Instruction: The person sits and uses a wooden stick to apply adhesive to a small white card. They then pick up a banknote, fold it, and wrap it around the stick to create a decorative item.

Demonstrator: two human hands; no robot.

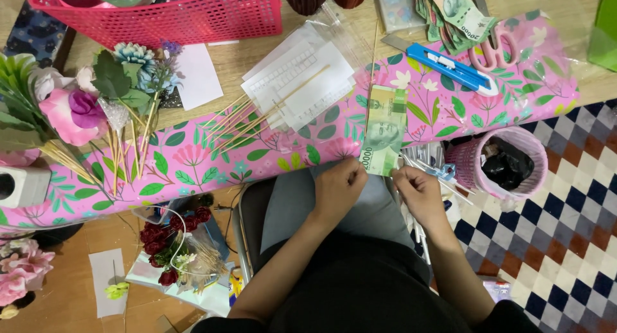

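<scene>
Both hands work one green paper banknote (384, 130), which stands lengthwise away from the person over a roll of pink floral wrapping paper (212, 153) laid across the wooden counter (238, 63). Left hand (339, 187) closed in a pinch on the note's near left corner; right hand (418, 190) pinches at the near right corner, fingers curled, exact contact hard to tell. A thin wooden skewer (372, 63) runs up from the note's top edge toward the far side; can't tell if it's attached. Just left of the note: stack of clear sleeves with white sheets (299, 82), with a fan of bamboo sticks (241, 124) lying across and beside it. Far right on the wrap: blue utility cutter (448, 66), pink-handled scissors (491, 50), and a pile of more green banknotes (453, 11). Far left: bunch of artificial flowers in pink, blue and white on sticks (96, 95). Pink plastic mesh basket (167, 15) at the top edge. Right of the hands, on the checkered floor (565, 204), a small pink woven bin with a black liner (504, 162). Lower left, below the counter: cluster of dark red artificial roses (164, 240).
</scene>
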